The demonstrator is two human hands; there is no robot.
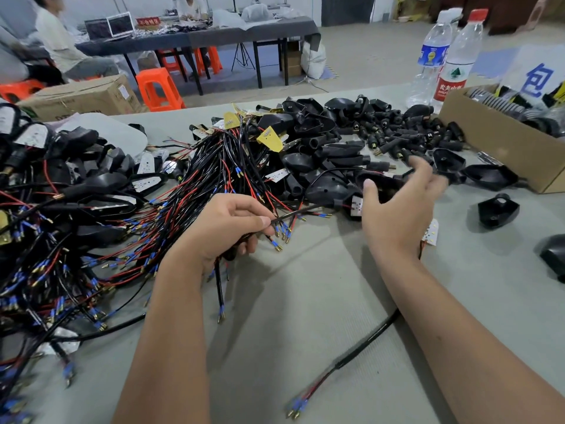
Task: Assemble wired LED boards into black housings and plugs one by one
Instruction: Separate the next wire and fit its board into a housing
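Left hand (226, 228): fingers (260, 223) pinch thin black cable (293, 214), brass-tipped blue ends dangling. Right hand (397, 206): fingers spread, empty, just above glossy teardrop housings (330, 185). Grey felt bench (305, 301).

Grey table (293, 316) carries wired boards (61, 240), black housings (330, 148) (heaped), plugs (406, 133), cardboard box (501, 148).

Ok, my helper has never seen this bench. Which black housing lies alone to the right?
Start at the cardboard box on the table's right side. Just in front of it, past the right hand, one black housing sits alone on bare mat, open side up, apart from the heap.
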